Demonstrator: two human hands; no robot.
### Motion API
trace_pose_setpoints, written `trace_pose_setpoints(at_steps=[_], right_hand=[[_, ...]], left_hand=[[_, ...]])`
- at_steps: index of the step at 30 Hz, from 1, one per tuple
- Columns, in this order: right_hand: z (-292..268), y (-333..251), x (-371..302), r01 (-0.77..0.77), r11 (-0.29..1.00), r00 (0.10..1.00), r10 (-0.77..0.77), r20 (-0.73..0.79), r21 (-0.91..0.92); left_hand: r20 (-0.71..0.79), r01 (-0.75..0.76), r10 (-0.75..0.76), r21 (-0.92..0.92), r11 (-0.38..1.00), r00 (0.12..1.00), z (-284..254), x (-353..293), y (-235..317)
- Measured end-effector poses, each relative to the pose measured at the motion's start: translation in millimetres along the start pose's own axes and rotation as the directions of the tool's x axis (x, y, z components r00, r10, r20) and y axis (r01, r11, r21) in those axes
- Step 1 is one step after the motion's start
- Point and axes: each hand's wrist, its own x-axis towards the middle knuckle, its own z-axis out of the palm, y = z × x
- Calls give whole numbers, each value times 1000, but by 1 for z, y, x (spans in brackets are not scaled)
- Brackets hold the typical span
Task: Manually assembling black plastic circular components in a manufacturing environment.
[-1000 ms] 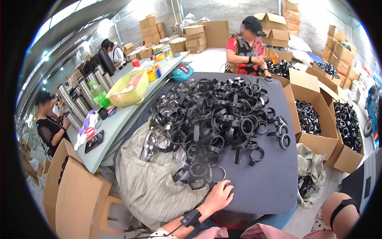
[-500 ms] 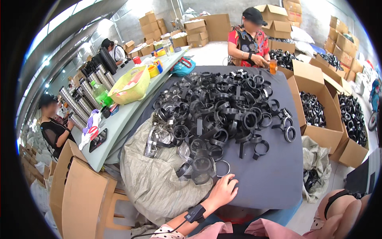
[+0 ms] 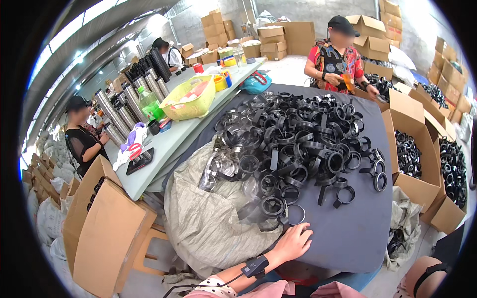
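My left hand (image 3: 293,242) rests at the near edge of the dark-covered table (image 3: 343,233), palm down, fingers loosely bent and a little apart. Just beyond its fingers is a thin ring (image 3: 296,214) with a bright inner edge; I cannot tell whether they touch. A big heap of black ring-shaped clamps with short straps (image 3: 298,134) covers the table's middle. Some lie on a crumpled pale woven sack (image 3: 198,213) left of my hand. At the lower right edge shows my right forearm with a black band (image 3: 430,278); the fingers of that hand are out of sight.
Cardboard boxes (image 3: 412,184) full of black rings stand on the right. Across the table, a person in a red patterned top (image 3: 338,64) holds an orange object. The pale green side table (image 3: 134,184) carries a yellow basket (image 3: 189,102), a bottle and a phone.
My view has turned left, so the scene shifts right. My left hand stays by the thin ring. My right arm has dropped lower. The person opposite has reached toward the boxes.
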Motion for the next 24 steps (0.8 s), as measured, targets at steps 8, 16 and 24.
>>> trace_pose_setpoints(at_steps=[8,16,24], right_hand=[[8,-4,-3,-12,1000,1000,12,13,-12],[9,-9,-6,-1,1000,1000,1,17,-20],[-5,-7,-4,60,998,998,-59,20,-22]], left_hand=[[5,-33,33,-22,999,999,-1,4,3],[8,-19,19,-6,1000,1000,-2,3,0],[-15,-17,17,-11,1000,1000,1,4,-1]])
